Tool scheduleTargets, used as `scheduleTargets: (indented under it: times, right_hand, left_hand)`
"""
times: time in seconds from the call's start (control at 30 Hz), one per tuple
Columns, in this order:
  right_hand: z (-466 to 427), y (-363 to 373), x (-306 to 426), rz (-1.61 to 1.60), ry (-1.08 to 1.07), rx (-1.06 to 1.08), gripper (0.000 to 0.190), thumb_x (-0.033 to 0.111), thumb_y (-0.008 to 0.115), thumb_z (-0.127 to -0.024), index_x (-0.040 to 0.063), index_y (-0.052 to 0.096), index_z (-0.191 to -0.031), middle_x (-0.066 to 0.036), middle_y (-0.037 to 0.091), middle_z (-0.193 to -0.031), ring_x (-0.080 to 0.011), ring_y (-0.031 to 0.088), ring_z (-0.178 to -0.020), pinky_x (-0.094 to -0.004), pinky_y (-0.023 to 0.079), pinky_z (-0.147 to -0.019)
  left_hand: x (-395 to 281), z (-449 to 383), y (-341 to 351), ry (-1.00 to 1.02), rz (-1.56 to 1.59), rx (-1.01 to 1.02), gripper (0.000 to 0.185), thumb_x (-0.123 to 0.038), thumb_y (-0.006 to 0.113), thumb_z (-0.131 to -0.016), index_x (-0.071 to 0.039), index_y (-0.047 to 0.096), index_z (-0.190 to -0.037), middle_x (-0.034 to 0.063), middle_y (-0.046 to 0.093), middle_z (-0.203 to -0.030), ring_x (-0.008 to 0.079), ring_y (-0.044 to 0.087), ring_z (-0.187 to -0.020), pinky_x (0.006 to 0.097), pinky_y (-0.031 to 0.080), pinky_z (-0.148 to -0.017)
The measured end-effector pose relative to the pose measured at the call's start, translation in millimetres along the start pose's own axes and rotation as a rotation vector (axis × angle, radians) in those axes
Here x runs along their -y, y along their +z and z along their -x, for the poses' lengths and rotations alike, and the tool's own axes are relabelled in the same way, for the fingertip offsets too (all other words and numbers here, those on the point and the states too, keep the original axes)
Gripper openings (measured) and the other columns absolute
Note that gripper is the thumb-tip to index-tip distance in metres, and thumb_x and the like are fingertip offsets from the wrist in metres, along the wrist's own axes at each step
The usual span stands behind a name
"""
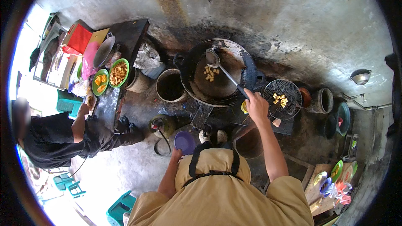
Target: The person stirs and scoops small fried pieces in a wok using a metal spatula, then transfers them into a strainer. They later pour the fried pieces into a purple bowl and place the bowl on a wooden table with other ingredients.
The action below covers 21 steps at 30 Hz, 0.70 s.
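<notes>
Held in my right hand (258,106) is the dark handle of a long metal ladle (224,69). Its bowl is over the far side of a large blackened wok (201,89). Several pale cubes of food (211,73) lie in the wok beside the ladle bowl. Down by my left side, my left hand (176,154) grips the rim of a purple plastic bowl (184,142), whose visible inside holds nothing. Right of the wok, a round wire strainer (268,100) carries more yellowish cubes (280,99).
A gas cylinder (161,124) with a hose stands left of my feet. Buckets (171,85) flank the wok. Green plates of food (119,72) sit on the dark table (133,34), where a person (53,138) sits. More plates (320,179) are on a wooden table at the right.
</notes>
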State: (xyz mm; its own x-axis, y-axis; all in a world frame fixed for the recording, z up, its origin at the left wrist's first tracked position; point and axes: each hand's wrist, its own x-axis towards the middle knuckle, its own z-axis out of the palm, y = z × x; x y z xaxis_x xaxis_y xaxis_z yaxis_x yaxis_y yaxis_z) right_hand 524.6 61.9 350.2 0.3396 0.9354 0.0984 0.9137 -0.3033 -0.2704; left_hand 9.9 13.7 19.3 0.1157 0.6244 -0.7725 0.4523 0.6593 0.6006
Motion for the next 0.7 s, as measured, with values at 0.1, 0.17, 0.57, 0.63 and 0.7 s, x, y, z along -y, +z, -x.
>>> scheduleTargets:
  times: [0.1, 0.17, 0.57, 0.63, 0.7]
  right_hand:
    - [6, -28, -14, -0.045, 0.021, 0.004, 0.044, 0.019, 0.072, -0.088, 0.018, 0.063, -0.131, -0.013, 0.067, -0.086, -0.0310, 0.069, -0.072, -0.0423, 0.056, -0.066]
    - [8, -48, -27, -0.196, 0.138, 0.109, 0.042, 0.020, 0.071, -0.088, 0.016, 0.065, -0.129, -0.013, 0.071, -0.088, -0.0300, 0.070, -0.074, -0.0420, 0.055, -0.067]
    - [-1, -106, -78, -0.151, 0.167, 0.442, 0.041, 0.021, 0.069, -0.087, 0.007, 0.067, -0.126, -0.018, 0.072, -0.110, -0.0346, 0.070, -0.098, -0.0422, 0.054, -0.088]
    - [-2, -94, -75, -0.218, 0.192, 0.458, 0.040, 0.019, 0.070, -0.086, 0.003, 0.068, -0.123, -0.021, 0.070, -0.113, -0.0363, 0.068, -0.105, -0.0417, 0.051, -0.092]
    - [-2, -80, -71, -0.258, 0.209, 0.450, 0.040, 0.018, 0.071, -0.086, 0.001, 0.068, -0.122, -0.023, 0.070, -0.114, -0.0367, 0.067, -0.107, -0.0412, 0.051, -0.094]
  left_hand:
    - [-2, 0, 2, -0.006, -0.019, -0.029, 0.048, -0.017, 0.048, -0.088, 0.003, 0.041, -0.132, 0.0203, 0.067, -0.100, 0.0313, 0.071, -0.070, 0.0486, 0.059, -0.060]
    - [-1, 0, 4, -0.023, 0.020, -0.067, 0.048, -0.017, 0.048, -0.088, 0.004, 0.041, -0.131, 0.0208, 0.067, -0.101, 0.0316, 0.071, -0.071, 0.0490, 0.059, -0.060]
    - [-21, 5, 10, -0.043, 0.032, -0.082, 0.042, -0.017, 0.048, -0.093, -0.002, 0.042, -0.132, 0.0208, 0.065, -0.102, 0.0337, 0.071, -0.073, 0.0516, 0.060, -0.061]
    - [-21, 7, 11, -0.081, 0.025, -0.134, 0.041, -0.017, 0.049, -0.093, -0.002, 0.043, -0.131, 0.0211, 0.066, -0.100, 0.0328, 0.071, -0.071, 0.0504, 0.060, -0.060]
    - [-17, 7, 10, -0.068, 0.032, -0.117, 0.042, -0.016, 0.050, -0.091, -0.002, 0.045, -0.130, 0.0213, 0.066, -0.099, 0.0330, 0.071, -0.072, 0.0501, 0.060, -0.060]
